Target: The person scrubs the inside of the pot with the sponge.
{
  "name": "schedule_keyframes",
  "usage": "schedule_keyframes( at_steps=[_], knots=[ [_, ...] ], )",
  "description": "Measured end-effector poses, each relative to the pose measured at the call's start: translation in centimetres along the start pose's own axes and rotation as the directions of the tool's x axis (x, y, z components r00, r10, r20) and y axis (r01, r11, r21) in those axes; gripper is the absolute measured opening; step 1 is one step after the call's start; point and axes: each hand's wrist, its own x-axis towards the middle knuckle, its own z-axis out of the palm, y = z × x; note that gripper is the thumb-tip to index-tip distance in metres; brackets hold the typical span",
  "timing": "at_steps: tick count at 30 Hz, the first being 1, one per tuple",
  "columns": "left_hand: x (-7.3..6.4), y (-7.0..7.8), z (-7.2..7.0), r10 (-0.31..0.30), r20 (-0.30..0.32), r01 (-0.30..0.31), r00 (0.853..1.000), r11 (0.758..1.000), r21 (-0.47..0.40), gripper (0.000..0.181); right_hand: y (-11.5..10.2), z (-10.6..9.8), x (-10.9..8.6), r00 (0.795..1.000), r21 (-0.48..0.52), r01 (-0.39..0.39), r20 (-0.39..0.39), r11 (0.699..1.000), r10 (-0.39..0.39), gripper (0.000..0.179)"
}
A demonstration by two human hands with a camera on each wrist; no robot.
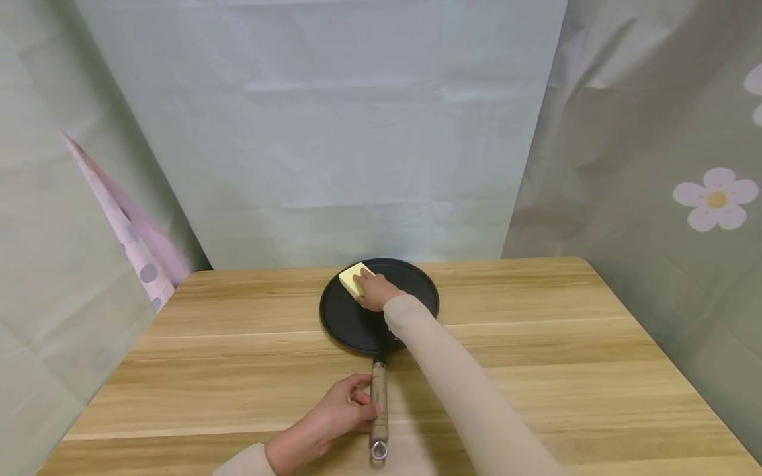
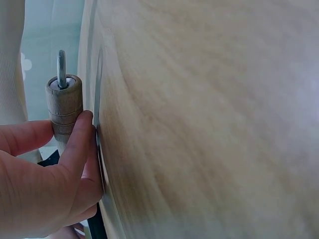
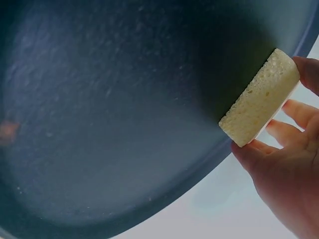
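Left hand (image 1: 337,413): pinching wooden handle (image 1: 379,390) | right hand (image 1: 378,293): pinching yellow sponge (image 1: 351,277) on black pan (image 1: 351,325)

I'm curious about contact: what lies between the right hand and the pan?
The sponge, which the right hand grips, lies between it and the pan; the right wrist view shows this.

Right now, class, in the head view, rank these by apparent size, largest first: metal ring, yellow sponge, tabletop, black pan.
Tabletop
Black pan
Yellow sponge, partly covered by the right hand
Metal ring
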Motion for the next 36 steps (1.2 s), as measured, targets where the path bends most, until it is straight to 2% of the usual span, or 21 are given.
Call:
schedule_keyframes(
  at_steps=[6, 25, 36],
  knots=[
    [-0.1, 0.1, 0.0, -0.004, -0.008, 0.004, 1.0, 1.0, 0.006, 0.061, 0.6, -0.2, -0.2, 0.999, 0.023, -0.044, -0.001, 0.999, 0.044, 0.059],
    [-0.1, 0.4, 0.1, -0.005, -0.025, 0.005, 1.0, 1.0, 0.018, 0.06, 2.1, -1.2, -1.6, 0.994, 0.056, -0.105, 0.028, 0.993, 0.103, 0.057],
    [-0.2, 0.1, 0.2, -0.004, -0.021, 0.005, 1.0, 1.0, 0.015, 0.06, 3.2, -0.8, -2.0, 0.996, 0.068, -0.094, 0.0, 0.993, 0.094, 0.057]
  ],
)
